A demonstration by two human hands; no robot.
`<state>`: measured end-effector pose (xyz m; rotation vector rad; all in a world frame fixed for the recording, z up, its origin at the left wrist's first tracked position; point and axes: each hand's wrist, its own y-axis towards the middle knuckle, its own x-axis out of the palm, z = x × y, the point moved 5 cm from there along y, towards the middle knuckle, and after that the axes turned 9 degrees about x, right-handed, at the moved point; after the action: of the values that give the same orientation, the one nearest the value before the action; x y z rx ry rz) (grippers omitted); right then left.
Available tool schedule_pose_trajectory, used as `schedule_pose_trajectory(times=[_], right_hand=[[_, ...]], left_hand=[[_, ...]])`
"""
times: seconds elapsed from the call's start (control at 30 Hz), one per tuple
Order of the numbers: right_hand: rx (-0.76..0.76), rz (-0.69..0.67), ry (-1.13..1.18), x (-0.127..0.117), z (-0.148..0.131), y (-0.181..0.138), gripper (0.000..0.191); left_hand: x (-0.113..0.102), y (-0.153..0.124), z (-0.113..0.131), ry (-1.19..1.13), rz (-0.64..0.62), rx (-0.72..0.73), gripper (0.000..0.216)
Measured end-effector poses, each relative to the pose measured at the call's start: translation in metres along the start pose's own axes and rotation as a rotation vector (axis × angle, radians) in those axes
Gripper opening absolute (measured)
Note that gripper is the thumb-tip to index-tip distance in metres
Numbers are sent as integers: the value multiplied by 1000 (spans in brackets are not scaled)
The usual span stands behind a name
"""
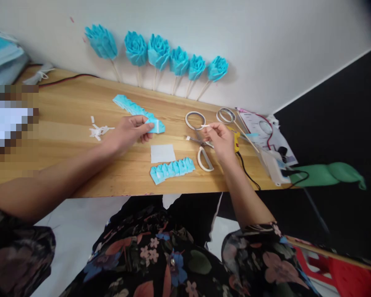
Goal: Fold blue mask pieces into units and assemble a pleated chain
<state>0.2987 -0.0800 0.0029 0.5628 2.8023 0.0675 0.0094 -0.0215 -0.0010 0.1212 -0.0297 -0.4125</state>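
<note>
My left hand [126, 133] pinches the near end of a folded blue paper strip [131, 107], which stretches away to the upper left. A whitish patch shows on that end, by my thumb. Closed at the fingertips, my right hand [221, 142] grips a small white strip [205, 126], perhaps tape or its backing. Under and beside this hand lie scissors [205, 160] with pale handles, partly covered by it. A second folded blue strip [172, 169] rests near the table's front edge, below a pale rectangular sheet [162, 153].
Several blue paper flowers [158, 51] on sticks lean against the wall. Two tape rolls [195, 120] lie behind my right hand. White scraps [98, 131] sit left. A yellow tool [236, 140] with a black cord, a power strip [273, 167] and a green object [336, 174] are right.
</note>
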Motion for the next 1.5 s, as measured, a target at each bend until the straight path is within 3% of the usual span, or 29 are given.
schedule_pose_trajectory(times=[0.13, 0.23, 0.3, 0.4, 0.6, 0.97, 1.27, 1.5], right_hand=[[-324, -79, -186, 37, -54, -16, 11], [-720, -70, -384, 67, -92, -32, 10], [-926, -53, -468, 82, -102, -38, 12], [-1070, -13, -542, 95, -98, -39, 15], [-1129, 8, -593, 102, -79, -46, 16], [-1169, 15, -601, 105, -80, -50, 15], [-1029, -73, -647, 107, -69, -43, 19], [-1068, -44, -643, 109, -72, -46, 18]], left_hand=[[4, -3, 3, 13, -29, -50, 20], [5, -6, 6, 12, -43, -77, 17], [5, -6, 6, 11, -55, -79, 17], [4, -5, 6, 11, -63, -73, 17], [4, -6, 7, 37, -46, -84, 18], [8, -9, 10, 29, -60, -106, 19], [7, -8, 7, 28, -76, -76, 23], [7, -8, 9, 54, -99, -71, 19]])
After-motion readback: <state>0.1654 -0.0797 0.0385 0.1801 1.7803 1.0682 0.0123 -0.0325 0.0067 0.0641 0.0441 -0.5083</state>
